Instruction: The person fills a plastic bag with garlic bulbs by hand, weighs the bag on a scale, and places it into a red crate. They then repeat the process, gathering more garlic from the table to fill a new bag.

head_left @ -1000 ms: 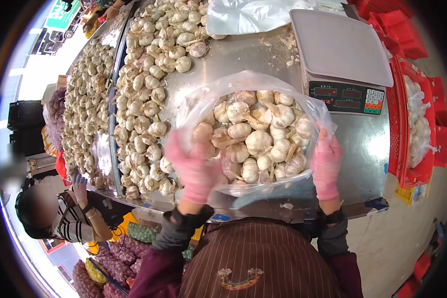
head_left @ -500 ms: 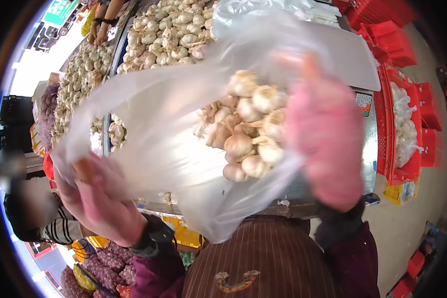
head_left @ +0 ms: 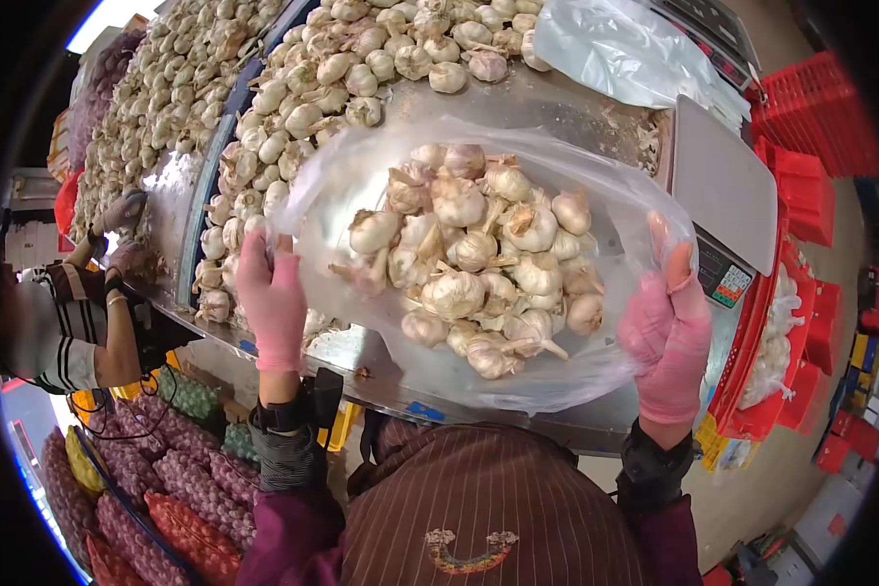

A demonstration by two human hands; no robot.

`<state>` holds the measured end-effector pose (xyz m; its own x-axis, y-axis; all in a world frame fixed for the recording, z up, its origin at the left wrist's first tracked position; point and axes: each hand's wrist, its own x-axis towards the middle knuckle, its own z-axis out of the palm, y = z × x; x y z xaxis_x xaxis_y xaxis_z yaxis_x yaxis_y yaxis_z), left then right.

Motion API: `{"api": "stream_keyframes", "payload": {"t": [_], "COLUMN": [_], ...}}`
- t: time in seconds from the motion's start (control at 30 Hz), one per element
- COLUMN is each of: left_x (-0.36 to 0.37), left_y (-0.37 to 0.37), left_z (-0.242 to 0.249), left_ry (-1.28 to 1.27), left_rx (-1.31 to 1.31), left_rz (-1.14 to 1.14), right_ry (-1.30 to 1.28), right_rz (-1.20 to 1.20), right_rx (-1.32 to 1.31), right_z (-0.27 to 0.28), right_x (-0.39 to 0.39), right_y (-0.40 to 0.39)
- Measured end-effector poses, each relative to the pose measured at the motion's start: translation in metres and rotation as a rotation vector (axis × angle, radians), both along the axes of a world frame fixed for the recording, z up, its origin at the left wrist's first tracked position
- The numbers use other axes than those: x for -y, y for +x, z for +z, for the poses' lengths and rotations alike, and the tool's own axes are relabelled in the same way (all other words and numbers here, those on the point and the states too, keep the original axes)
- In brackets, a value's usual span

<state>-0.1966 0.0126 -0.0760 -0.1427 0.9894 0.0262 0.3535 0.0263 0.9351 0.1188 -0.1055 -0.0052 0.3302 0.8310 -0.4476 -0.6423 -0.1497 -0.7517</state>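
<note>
A clear plastic bag (head_left: 342,186) lies spread on the metal table with several garlic bulbs (head_left: 479,249) showing inside it. My left hand (head_left: 273,298), in a pink glove with bare fingertips, pinches the bag's left edge. At the opposite side, my right hand (head_left: 666,327), gloved the same way, is closed on the bag's right edge. The garlic sits between my two hands, touched by neither.
Loose garlic (head_left: 361,68) is heaped behind and to the left. A scale (head_left: 723,186) and plastic bags (head_left: 635,49) stand at the right, beside red crates (head_left: 820,107). A co-worker's gloved hands (head_left: 127,234) are at far left. Net sacks (head_left: 195,488) lie below.
The bag has come down onto the table and opened wider, with more garlic visible in it. My left hand has moved right and up; my right hand is lower. The view has shifted.
</note>
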Motion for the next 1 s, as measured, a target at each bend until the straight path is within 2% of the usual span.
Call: {"api": "stream_keyframes", "payload": {"t": [0.07, 0.1, 0.13, 0.2, 0.3, 0.33, 0.4, 0.47, 0.5, 0.53, 0.57, 0.63, 0.67, 0.73, 0.8, 0.87, 0.93, 1.0], "left_x": [-0.003, 0.003, 0.013, 0.009, -0.011, -0.015, -0.019, -0.016, -0.010, -0.005, 0.005, 0.041, 0.061, 0.072, 0.052, 0.028, -0.010, -0.036], "left_y": [0.015, 0.035, 0.043, 0.055, 0.059, 0.066, 0.091, 0.126, 0.146, 0.164, 0.182, 0.204, 0.200, 0.179, 0.162, 0.125, 0.080, 0.037], "left_z": [0.010, 0.028, 0.034, 0.023, -0.042, -0.050, -0.057, -0.049, -0.044, -0.056, -0.045, -0.049, -0.055, -0.056, -0.024, -0.014, -0.030, -0.056], "left_ry": [0.479, 0.619, 0.616, 0.380, 0.333, 0.343, 0.113, 0.256, 0.190, 0.146, 0.303, 0.400, 0.317, 0.529, 0.622, 0.503, 0.517, 0.058], "left_rx": [-0.796, -0.794, -0.890, -0.894, -1.017, -1.024, -0.668, -0.622, -0.611, -0.383, -0.333, -0.345, -0.295, -0.528, -0.467, -0.968, -1.215, -1.227], "left_rz": [0.018, -0.086, -0.297, -0.955, -0.908, -0.919, -0.937, -0.924, -0.908, -1.001, -1.095, -1.223, -1.241, -1.433, -1.349, -0.657, -0.259, -0.365], "right_ry": [-0.008, -0.009, 0.002, 0.014, 0.019, 0.006, -0.001, 0.018, 0.024, -0.030, -0.083, -0.097, -0.124, -0.064, -0.022, -0.078, -0.081, -0.008], "right_rz": [-0.027, -0.038, -0.046, -0.065, -0.082, -0.083, -0.096, -0.040, -0.036, -0.085, -0.132, -0.165, -0.204, -0.192, -0.199, -0.226, -0.258, -0.237], "right_rx": [0.025, 0.023, 0.000, -0.023, -0.007, -0.047, -0.090, -0.125, -0.132, -0.103, -0.075, -0.037, 0.007, -0.017, -0.109, -0.093, -0.092, -0.097], "right_z": [-0.002, -0.003, -0.002, -0.003, -0.006, -0.007, -0.011, -0.020, -0.023, -0.025, -0.028, -0.038, -0.045, -0.053, -0.050, -0.047, -0.055, -0.056], "right_x": [0.001, 0.001, 0.001, 0.003, 0.006, 0.008, 0.012, 0.016, 0.016, 0.016, 0.016, 0.024, 0.033, 0.051, 0.061, 0.063, 0.061, 0.058], "right_y": [0.002, 0.003, 0.005, 0.007, 0.004, 0.002, 0.002, 0.002, 0.001, 0.000, -0.002, 0.004, 0.010, 0.027, 0.034, 0.032, 0.028, 0.026]}}
